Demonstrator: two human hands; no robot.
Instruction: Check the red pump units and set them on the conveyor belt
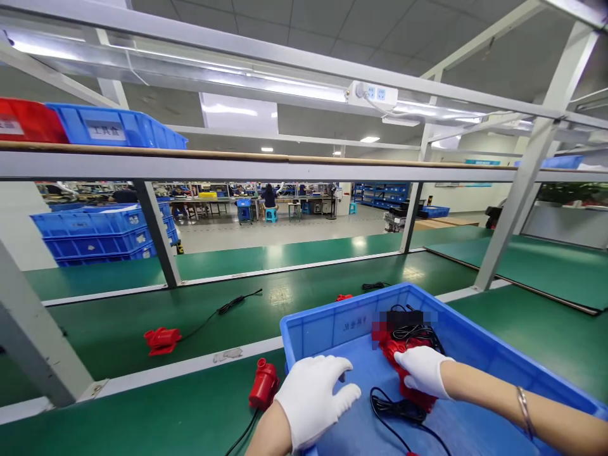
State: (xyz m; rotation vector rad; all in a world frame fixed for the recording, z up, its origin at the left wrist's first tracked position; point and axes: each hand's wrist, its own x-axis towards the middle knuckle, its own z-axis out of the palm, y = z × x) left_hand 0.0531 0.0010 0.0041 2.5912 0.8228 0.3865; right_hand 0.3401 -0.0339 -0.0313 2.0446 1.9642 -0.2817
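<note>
My left hand, in a white glove, hovers by the near left wall of a blue bin, thumb and fingers apart. Inside the bin, my right hand, also gloved, has its fingers at a red part among other red parts; its grip is partly hidden. Coiled black cables lie in the bin beside them. A red pump-like part with a black cable stands on the green table just left of my left hand.
Another red part with a cable lies farther left on the green table. Metal posts and a shelf rail rise around the bench. Stacked blue crates stand at the back left. People sit at distant benches.
</note>
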